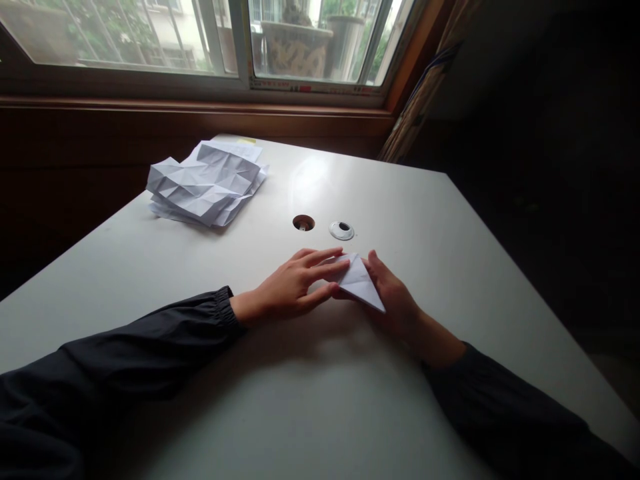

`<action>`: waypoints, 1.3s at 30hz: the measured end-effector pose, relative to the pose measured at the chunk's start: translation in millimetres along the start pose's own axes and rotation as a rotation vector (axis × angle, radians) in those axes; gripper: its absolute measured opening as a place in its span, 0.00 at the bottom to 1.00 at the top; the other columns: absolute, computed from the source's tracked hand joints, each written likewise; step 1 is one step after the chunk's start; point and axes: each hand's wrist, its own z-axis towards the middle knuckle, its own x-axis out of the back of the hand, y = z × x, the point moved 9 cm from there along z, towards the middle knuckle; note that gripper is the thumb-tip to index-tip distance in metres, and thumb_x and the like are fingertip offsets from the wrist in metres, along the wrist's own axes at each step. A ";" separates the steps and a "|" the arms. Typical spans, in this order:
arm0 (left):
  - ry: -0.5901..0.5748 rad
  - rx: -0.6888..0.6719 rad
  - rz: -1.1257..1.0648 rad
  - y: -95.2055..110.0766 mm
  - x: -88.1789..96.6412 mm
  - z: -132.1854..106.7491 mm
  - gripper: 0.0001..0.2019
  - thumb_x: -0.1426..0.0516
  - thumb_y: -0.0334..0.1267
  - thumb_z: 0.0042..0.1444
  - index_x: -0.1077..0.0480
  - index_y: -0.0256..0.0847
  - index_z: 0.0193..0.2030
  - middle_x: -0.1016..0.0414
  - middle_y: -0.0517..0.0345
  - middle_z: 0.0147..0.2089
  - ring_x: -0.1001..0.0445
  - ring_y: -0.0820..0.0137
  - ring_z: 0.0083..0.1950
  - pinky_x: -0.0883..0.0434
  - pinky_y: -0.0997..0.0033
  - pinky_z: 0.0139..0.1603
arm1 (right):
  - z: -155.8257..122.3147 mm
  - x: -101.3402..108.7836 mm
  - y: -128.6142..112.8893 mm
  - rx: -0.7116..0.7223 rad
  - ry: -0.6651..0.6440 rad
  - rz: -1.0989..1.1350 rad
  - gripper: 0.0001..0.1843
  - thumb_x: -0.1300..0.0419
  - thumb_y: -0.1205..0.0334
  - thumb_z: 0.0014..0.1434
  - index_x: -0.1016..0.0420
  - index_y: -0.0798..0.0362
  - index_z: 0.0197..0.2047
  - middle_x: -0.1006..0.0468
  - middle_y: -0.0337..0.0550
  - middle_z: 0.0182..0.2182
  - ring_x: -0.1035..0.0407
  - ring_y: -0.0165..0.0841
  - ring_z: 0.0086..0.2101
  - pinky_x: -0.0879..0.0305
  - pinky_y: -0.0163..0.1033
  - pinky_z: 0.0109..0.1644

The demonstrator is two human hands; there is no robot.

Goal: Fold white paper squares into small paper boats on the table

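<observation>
A small piece of white paper folded into a pointed triangle (359, 283) lies on the white table (425, 227) between my hands. My left hand (293, 283) comes from the left, its fingers pressed over the near-left part of the fold. My right hand (395, 300) holds the fold's right edge, with the thumb on its upper side. The paper's left end is hidden under my left fingers. Dark sleeves cover both forearms.
A loose pile of heavily creased white paper (205, 187) sits at the far left of the table. Beyond my hands are a round cable hole (303, 223) and a round metal cap (342, 231). A window (240, 40) and curtain (420, 107) stand behind the table.
</observation>
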 end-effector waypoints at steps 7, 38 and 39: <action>0.188 0.106 -0.047 -11.2 8.6 -1.2 0.27 0.41 0.34 0.66 0.38 0.49 0.71 0.29 0.47 0.65 0.26 0.61 0.62 0.27 0.58 0.61 | 1.9 7.1 -2.0 0.001 0.043 -0.035 0.22 0.45 0.45 0.70 0.20 0.54 0.47 0.16 0.50 0.39 0.21 0.40 0.36 0.23 0.48 0.47; 0.236 0.144 -0.203 -18.7 17.9 -2.6 0.13 0.38 0.39 0.64 0.25 0.44 0.54 0.26 0.46 0.58 0.27 0.60 0.59 0.23 0.59 0.53 | 2.0 12.6 -2.7 0.063 0.081 -0.134 0.17 0.27 0.53 0.55 0.21 0.49 0.44 0.19 0.39 0.33 0.28 0.31 0.29 0.32 0.36 0.32; 0.243 0.125 -0.164 -16.3 18.0 -2.9 0.14 0.38 0.38 0.64 0.25 0.46 0.56 0.26 0.47 0.60 0.28 0.59 0.60 0.25 0.55 0.57 | 2.2 12.3 -2.7 0.057 0.070 -0.149 0.18 0.26 0.54 0.53 0.21 0.49 0.45 0.18 0.40 0.34 0.28 0.32 0.29 0.31 0.36 0.32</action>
